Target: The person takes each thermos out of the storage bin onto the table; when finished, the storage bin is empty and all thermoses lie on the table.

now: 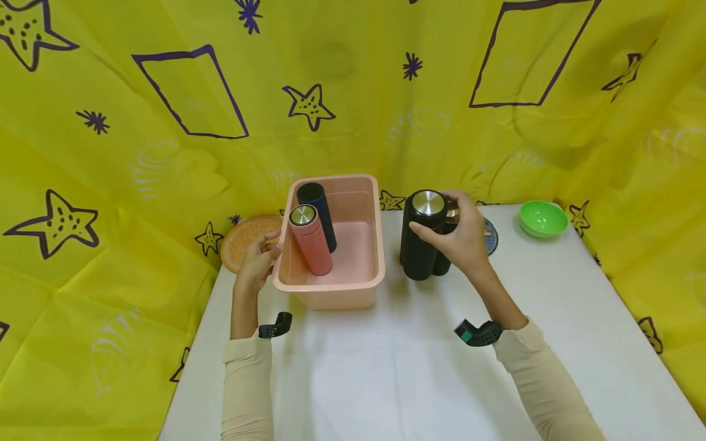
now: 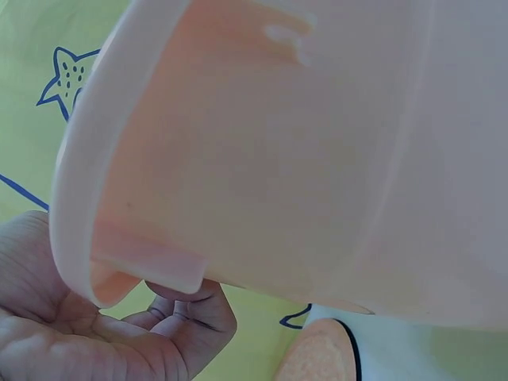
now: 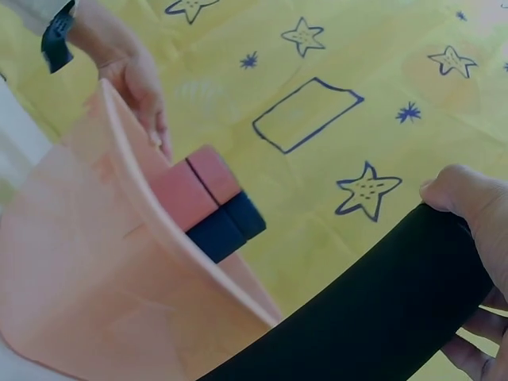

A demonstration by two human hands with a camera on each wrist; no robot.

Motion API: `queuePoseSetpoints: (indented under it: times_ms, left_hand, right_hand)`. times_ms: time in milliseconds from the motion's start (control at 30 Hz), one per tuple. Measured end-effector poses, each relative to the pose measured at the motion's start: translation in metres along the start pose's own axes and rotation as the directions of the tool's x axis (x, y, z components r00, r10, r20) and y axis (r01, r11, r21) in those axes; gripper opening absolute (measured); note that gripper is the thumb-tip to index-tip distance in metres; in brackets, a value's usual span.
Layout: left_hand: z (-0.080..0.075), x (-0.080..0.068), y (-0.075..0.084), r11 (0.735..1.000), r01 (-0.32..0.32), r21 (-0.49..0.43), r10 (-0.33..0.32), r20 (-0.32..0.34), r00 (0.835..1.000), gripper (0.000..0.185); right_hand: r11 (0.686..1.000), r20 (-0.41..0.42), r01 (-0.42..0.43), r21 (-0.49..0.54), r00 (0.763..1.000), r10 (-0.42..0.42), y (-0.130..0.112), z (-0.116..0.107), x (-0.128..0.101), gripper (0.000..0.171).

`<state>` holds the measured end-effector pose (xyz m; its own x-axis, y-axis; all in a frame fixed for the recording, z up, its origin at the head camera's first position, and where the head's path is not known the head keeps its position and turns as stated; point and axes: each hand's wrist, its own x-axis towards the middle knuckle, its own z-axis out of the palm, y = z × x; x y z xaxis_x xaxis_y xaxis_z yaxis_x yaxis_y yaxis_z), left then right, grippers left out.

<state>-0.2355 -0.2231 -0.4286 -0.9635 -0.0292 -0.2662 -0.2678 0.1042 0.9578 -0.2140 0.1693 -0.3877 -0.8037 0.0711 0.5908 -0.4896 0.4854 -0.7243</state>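
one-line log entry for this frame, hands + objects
left hand: touches pink tub rim | right hand: grips black flask on table | in tub: pink flask, dark blue flask

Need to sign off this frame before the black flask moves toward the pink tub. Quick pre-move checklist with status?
1. Right hand grips the black flask near its top: ok.
2. Black flask upright on the table: ok.
3. Left hand steadies the pink tub at its left rim: ok.
4. Space in the tub: pink flask and dark blue flask lean at the left, the right half is free: ok.
5. Second black flask behind the held one, clear of the fingers: cannot tell.
6. Flask lid tight: cannot tell.
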Motion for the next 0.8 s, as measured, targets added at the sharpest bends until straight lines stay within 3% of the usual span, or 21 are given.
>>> queuePoseSetpoints:
  times_ms: [800]
  left_hand:
    - [0.001, 0.000, 0.000, 1.000, 0.000, 0.001, 0.000, -0.014, 1.000, 0.048]
  right_hand:
    - [0.980, 0.046, -0.066, -0.188, 0.996, 0.076, 0.023, 0.020, -0.024, 0.071]
